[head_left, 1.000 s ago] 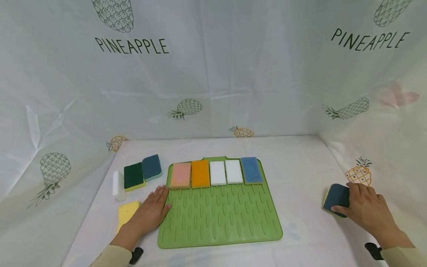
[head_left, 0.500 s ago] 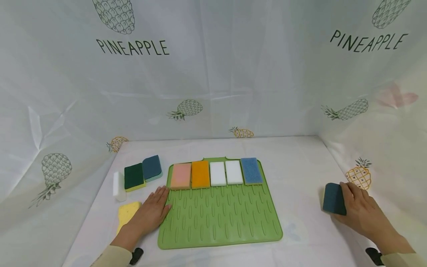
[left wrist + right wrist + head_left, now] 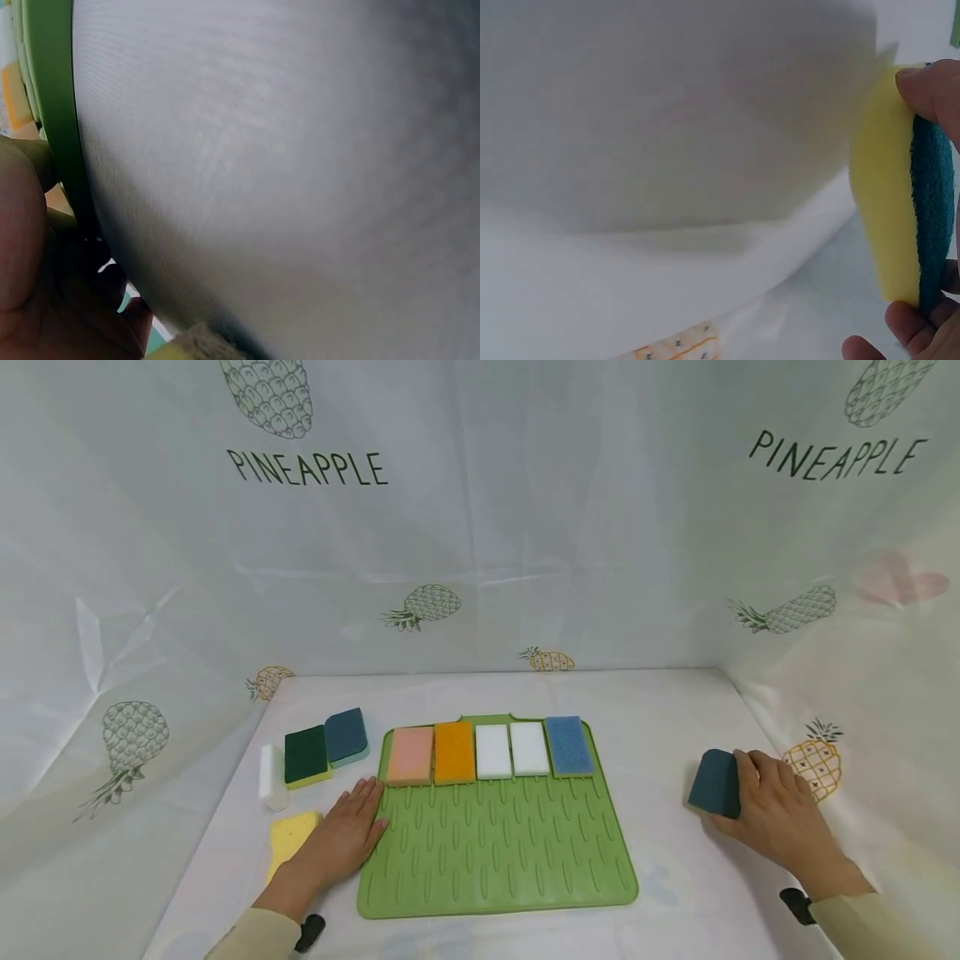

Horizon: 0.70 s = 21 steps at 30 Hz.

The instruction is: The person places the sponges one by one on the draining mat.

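Observation:
My right hand (image 3: 783,814) grips a scouring sponge (image 3: 714,785) by its edge, to the right of the green mat (image 3: 495,877). The right wrist view shows its yellow foam (image 3: 885,187) and dark teal scrub side, pinched between the thumb at one end and fingers at the other. My left hand (image 3: 345,831) lies with extended fingers at the mat's left edge, the thumb over its rim. Along the mat's back stand, left to right, a pink sponge (image 3: 410,756), an orange sponge (image 3: 454,752), two white sponges (image 3: 492,752) and a blue sponge (image 3: 570,747).
Left of the mat lie a dark green scouring sponge (image 3: 306,753), a dark blue one (image 3: 346,734), a white block (image 3: 270,777) and a yellow sponge (image 3: 291,837) partly behind my left forearm. A pineapple-print sheet (image 3: 480,527) rises behind and beside the table.
My right hand has tilted the scouring sponge and carried it left, toward the mat. My left hand stays at the mat's edge.

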{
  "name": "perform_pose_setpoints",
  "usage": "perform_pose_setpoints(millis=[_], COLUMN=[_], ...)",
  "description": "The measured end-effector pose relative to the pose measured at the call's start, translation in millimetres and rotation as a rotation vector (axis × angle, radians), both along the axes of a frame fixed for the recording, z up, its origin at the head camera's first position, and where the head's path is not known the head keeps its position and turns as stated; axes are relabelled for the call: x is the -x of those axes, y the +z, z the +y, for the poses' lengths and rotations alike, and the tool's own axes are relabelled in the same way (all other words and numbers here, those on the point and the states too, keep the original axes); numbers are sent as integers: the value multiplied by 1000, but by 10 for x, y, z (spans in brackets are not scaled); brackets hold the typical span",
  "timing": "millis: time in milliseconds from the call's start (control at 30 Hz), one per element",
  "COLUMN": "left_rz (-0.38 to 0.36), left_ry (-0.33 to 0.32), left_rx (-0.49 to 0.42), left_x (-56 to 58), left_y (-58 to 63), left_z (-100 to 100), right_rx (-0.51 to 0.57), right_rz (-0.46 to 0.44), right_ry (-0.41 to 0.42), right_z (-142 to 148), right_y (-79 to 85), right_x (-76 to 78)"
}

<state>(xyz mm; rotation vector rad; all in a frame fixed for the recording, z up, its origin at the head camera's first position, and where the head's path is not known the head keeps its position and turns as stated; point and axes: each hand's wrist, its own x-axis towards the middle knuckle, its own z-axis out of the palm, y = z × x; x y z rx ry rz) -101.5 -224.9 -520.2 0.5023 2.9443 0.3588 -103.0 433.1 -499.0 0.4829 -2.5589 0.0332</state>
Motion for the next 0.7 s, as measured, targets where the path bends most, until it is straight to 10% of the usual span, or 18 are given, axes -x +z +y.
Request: perform_pose_setpoints(millis=[700], left_rz=[-9], left_ry=[9], left_rx=[-1], left_x=[11], left_y=[-18], left_z=[4], right_rx=[-98], right_rz=[-13], right_ry=[107], right_z=[-810], right_y=[283], right_x=[627])
